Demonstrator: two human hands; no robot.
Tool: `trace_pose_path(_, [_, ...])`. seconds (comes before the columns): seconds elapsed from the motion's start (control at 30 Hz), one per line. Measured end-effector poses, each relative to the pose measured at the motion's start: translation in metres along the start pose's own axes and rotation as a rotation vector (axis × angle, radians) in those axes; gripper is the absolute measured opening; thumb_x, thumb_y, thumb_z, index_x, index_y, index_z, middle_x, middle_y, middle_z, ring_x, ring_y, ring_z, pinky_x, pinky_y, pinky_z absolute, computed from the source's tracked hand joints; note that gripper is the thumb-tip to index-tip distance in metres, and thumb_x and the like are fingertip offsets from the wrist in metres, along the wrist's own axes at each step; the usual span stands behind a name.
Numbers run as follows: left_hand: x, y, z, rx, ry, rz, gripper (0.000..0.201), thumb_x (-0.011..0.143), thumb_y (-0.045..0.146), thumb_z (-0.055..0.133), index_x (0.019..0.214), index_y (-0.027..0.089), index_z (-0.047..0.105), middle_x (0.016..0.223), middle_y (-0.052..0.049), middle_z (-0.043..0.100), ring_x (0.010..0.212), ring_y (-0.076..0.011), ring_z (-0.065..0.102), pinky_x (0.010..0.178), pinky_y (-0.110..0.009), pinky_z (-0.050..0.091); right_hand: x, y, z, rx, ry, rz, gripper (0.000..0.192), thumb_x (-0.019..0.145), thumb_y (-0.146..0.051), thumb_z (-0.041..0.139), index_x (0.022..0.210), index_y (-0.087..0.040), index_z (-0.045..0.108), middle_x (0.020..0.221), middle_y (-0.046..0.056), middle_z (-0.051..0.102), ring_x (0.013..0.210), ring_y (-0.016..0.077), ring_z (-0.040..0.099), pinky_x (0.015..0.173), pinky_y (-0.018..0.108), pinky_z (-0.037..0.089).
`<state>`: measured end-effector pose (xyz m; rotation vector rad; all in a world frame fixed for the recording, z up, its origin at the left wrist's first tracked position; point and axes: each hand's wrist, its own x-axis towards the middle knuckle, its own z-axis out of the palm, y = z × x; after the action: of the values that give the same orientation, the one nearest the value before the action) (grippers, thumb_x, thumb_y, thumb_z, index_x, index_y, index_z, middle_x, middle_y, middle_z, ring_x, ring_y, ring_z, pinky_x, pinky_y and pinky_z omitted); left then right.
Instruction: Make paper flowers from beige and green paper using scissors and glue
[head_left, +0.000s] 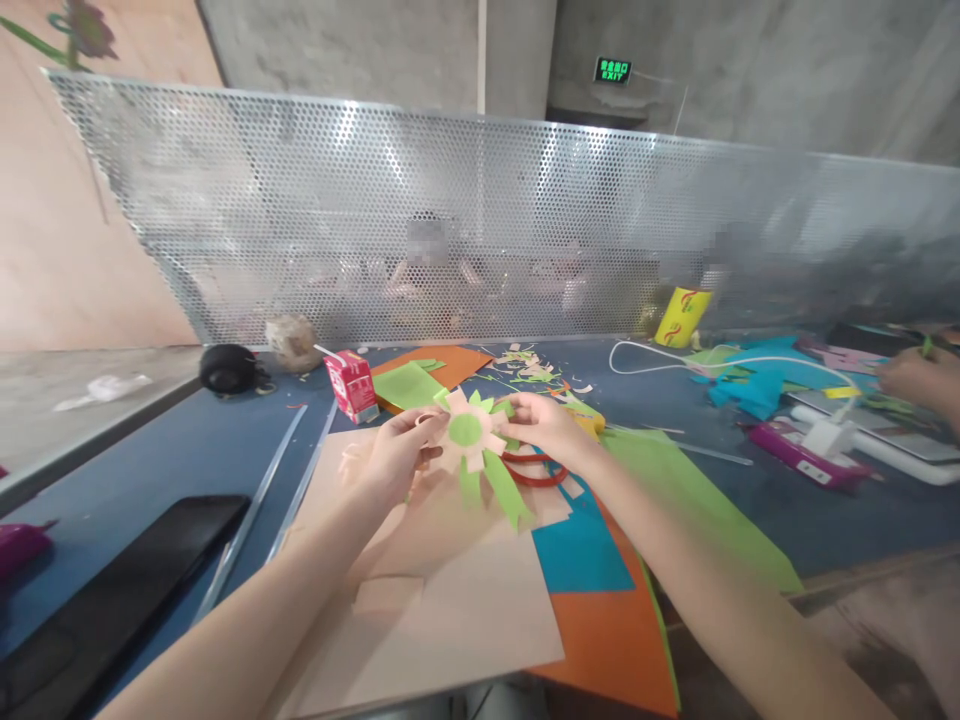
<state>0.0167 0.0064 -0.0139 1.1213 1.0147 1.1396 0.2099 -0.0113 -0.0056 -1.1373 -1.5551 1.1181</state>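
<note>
A paper flower [471,437] with pale pink petals, a green round centre and green leaves hanging below is held up over the table. My left hand [394,458] grips its left side. My right hand [544,425] pinches its right edge. Under the flower lie red-handled scissors [541,472] on a pale pink sheet [450,610], beside blue paper [581,555] and orange paper [615,640].
A black phone [112,600] lies at the left on the blue table [172,450]. A red drink carton [351,385], green sheet [409,385] and paper scraps sit behind. A perforated metal screen [480,220] stands across the table. Another person's hand [919,378] works at the right.
</note>
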Motion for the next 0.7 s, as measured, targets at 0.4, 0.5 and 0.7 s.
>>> trace_pose_path(0.4, [-0.0008,0.0002,0.0011,0.012,0.039,0.072,0.034,0.050,0.041,0.072,0.064,0.014,0.058,0.066,0.000,0.051,0.051,-0.0067,0.047,0.047,-0.020,0.039,0.0022,0.0034,-0.0015,-0.020,-0.023,0.059,0.022,0.071,-0.023,0.060,0.092,-0.018,0.054,0.087,0.005,0.066,0.076,0.0149,0.062,0.056,0.023,0.050])
trace_pose_path(0.5, [-0.0026,0.0012,0.0008,0.047,0.029,0.078,0.032,0.053,0.041,0.070,0.065,0.014,0.057,0.064,0.001,0.050,0.052,-0.0074,0.048,0.046,-0.019,0.038,0.0016,0.0036,-0.0020,-0.008,-0.067,0.045,0.024,0.071,-0.024,0.061,0.092,-0.018,0.055,0.088,0.006,0.066,0.081,0.0164,0.063,0.067,0.028,0.051])
trace_pose_path(0.7, [-0.0024,0.0018,-0.0005,0.173,0.016,0.172,0.028,0.060,0.041,0.066,0.061,0.015,0.057,0.051,0.005,0.041,0.044,-0.0052,0.038,0.039,-0.017,0.027,-0.0015,-0.0018,-0.0013,-0.026,-0.116,0.081,0.023,0.071,-0.022,0.060,0.094,-0.018,0.056,0.085,0.005,0.066,0.083,0.0159,0.062,0.063,0.023,0.050])
